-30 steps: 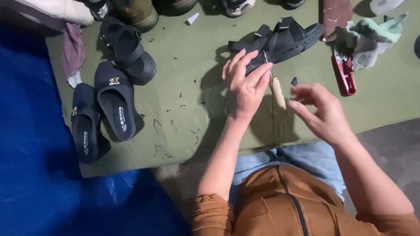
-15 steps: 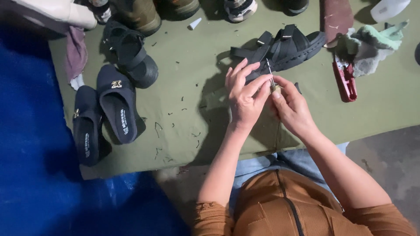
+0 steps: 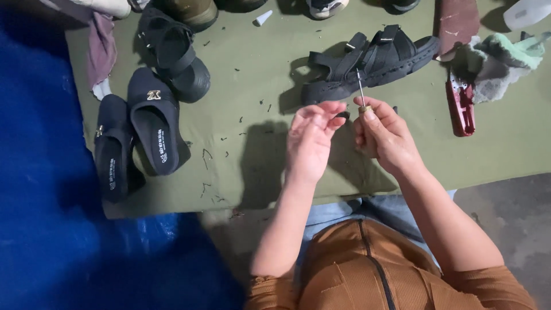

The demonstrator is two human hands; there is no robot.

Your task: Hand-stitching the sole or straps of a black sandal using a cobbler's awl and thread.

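Note:
My right hand (image 3: 385, 136) grips an awl (image 3: 362, 96) by its handle, the thin metal needle pointing up and away from me. Only the brass collar and needle show above my fingers. My left hand (image 3: 313, 142) is just left of it, palm turned toward me, fingers apart and curled slightly, fingertips close to the awl's collar. Whether a thread runs between them I cannot tell. A black strapped sandal (image 3: 373, 57) lies on the green mat (image 3: 252, 120) just beyond both hands.
Two black slippers (image 3: 154, 123) lie side by side at the left, another black sandal (image 3: 175, 54) behind them. A red tool (image 3: 461, 106), a green-grey cloth (image 3: 502, 60) and a brown piece (image 3: 456, 20) sit at the right. Blue tarp (image 3: 40, 183) covers the left.
My right hand came in from the right with the awl and turned its needle upright beside my left hand. Both hands drew back from the sandal, and my left fingers opened.

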